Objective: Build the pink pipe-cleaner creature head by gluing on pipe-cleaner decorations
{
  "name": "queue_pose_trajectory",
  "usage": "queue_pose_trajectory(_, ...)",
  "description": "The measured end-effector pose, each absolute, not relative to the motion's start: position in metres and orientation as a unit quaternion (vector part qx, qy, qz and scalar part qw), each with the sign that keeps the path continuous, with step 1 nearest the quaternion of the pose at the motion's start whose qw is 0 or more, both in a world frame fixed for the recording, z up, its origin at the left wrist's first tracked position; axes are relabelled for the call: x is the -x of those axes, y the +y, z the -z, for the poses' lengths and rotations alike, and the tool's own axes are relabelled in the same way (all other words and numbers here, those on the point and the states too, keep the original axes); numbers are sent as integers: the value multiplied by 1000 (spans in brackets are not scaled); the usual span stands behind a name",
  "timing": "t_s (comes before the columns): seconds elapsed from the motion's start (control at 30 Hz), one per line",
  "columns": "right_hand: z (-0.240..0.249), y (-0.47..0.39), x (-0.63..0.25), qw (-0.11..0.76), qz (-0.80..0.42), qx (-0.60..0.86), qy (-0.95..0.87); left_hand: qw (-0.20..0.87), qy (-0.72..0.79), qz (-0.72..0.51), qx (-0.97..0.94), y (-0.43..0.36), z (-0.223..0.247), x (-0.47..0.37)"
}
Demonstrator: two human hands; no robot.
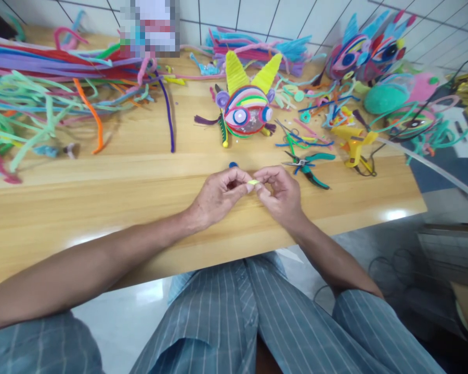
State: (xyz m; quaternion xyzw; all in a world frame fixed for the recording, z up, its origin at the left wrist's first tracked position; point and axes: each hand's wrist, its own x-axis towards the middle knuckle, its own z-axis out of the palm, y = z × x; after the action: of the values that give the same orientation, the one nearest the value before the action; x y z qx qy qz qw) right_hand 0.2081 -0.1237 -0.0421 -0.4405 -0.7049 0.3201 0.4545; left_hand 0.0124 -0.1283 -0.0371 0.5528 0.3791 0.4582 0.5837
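Between the fingertips of both my hands is a small yellow-green piece point(253, 182), probably a bit of pipe cleaner, too small to make out fully. My left hand point(220, 196) pinches it from one side, and my right hand point(280, 195) from the other. Just behind my left fingers a small dark blue round piece point(233, 164) lies on the table, partly hidden. Farther back stands a colourful mask-like figure point(246, 111) with yellow horns and round blue-rimmed eyes. Pliers point(306, 165) with teal handles rest to the right of my right hand.
Bundles of pipe cleaners point(58, 62) spread over the left of the wooden table point(101, 195). A yellow glue gun point(354, 143) with a cord sits at right. More finished figures point(349, 57) stand at the back right. Scissors point(290, 136) lie among scraps.
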Motion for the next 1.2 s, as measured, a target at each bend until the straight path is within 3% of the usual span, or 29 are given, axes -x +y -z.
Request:
queue_pose_trajectory(0.13, 40, -122, -213, 441, -308, 421, -730, 597, 374, -436, -559, -125, 39, -10)
queue_pose_trajectory(0.53, 30, -117, -212, 369, -429, 474, -675, 515, 427, -419, -614, -124, 38, -5)
queue_pose_trajectory(0.83, 32, -118, -205, 451, -490, 469, -580, 531, 411, -437, -598, -124, 34, -13)
queue_pose_trajectory(1.2, 40, -121, -205, 420, -439, 461, -647, 484, 401, -422, -653, -127, 28, -11)
